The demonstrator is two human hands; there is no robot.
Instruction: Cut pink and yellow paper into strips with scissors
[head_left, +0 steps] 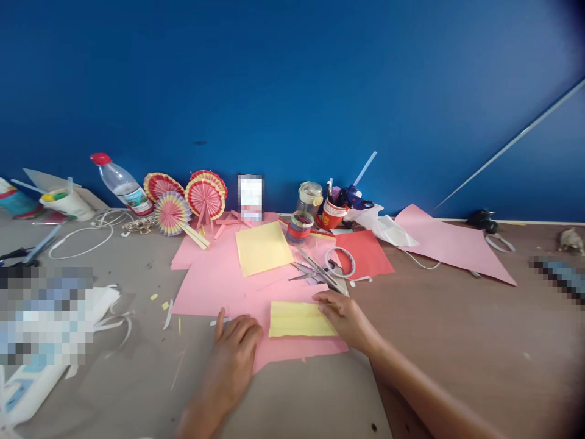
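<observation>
One creased yellow paper (295, 320) atop pink sheet (297, 353) | my right hand (345, 316) pinches its right end, seemingly to keep it flat | my left hand (234, 350), fingers loosely bent, gripping nothing, sits by the pink edge, probably for steadying.

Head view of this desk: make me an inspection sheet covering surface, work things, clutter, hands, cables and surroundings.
Surface: grey desktop, brown section at right.
Job's things: creased yellow strip lying on pink paper; larger yellow sheet further back.
Clutter: scissors and white ring behind the strip; paper scraps at left; plastic bottle near the back.
Hands: right hand touches the strip's right end; left hand is at the pink paper's left edge, grip unclear.
Cables: white cable looped back left; power strip front left, partly blurred.
Surroundings: blue panel behind; other people, nothing seen.
</observation>
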